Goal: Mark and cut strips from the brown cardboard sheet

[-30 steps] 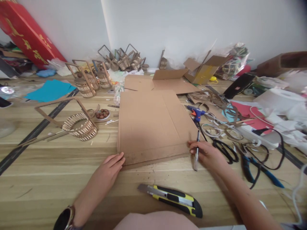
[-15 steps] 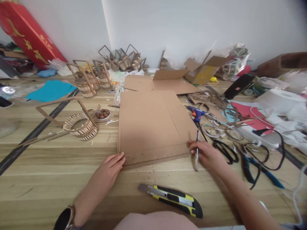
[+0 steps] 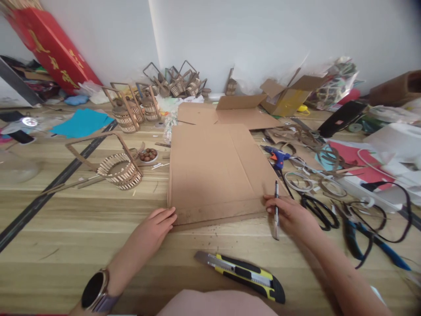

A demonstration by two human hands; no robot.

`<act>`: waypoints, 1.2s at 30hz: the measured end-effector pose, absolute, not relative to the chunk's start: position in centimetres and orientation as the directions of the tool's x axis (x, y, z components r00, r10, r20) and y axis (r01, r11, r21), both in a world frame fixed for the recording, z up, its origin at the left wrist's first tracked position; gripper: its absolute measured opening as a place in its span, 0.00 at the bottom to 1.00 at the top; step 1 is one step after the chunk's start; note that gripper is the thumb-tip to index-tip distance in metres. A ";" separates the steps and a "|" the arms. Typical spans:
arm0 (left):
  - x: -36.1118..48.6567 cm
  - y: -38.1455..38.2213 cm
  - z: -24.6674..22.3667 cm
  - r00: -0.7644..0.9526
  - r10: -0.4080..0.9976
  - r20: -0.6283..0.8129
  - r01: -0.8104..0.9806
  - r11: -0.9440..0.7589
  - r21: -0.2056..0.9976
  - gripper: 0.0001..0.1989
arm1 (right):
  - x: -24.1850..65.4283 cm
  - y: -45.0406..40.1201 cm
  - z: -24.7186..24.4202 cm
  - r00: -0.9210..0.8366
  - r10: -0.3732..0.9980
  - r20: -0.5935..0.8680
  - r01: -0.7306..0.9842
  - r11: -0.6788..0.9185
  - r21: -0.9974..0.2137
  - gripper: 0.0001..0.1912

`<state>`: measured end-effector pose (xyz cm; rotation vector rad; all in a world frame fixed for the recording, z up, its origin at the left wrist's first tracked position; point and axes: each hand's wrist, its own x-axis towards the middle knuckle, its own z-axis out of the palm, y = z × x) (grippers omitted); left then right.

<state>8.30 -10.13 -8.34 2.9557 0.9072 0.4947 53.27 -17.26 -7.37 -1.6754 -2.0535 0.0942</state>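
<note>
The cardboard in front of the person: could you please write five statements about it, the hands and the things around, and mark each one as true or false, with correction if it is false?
1. The right hand holds a pen. True.
2. The left hand grips the utility knife. False: its fingers are at the near left corner of the cardboard, and the knife lies on the table.
3. The knife's blade is out. True.
4. The small bowl of brown balls stands right of the cardboard. False: it stands to the left.
5. A blue glue gun lies right of the cardboard. True.
</note>
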 end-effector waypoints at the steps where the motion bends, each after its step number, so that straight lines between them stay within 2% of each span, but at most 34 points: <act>1: 8.4 -10.1 -8.3 0.781 0.553 0.289 0.549 -0.829 0.101 0.18 | 53.3 -17.2 -7.4 -0.130 0.938 0.323 0.904 0.246 -0.350 0.09; 9: 8.2 -9.9 -8.2 0.787 0.543 0.292 0.539 -0.836 0.102 0.17 | 53.1 -17.4 -7.2 -0.100 0.946 0.309 0.905 0.215 -0.366 0.09; 18: 8.0 -9.4 -7.8 0.813 0.537 0.225 0.525 -0.843 0.118 0.17 | 52.9 -17.7 -7.1 -0.065 0.949 0.310 0.910 0.184 -0.372 0.09; 26: 8.5 -9.4 -7.3 0.814 0.538 0.219 0.541 -0.840 0.054 0.17 | 52.7 -17.8 -6.9 -0.041 0.954 0.298 0.902 0.164 -0.400 0.08; 36: 8.2 -9.1 -7.8 0.817 0.536 0.214 0.529 -0.844 0.091 0.17 | 52.5 -17.8 -6.4 -0.053 0.960 0.273 0.903 0.163 -0.398 0.09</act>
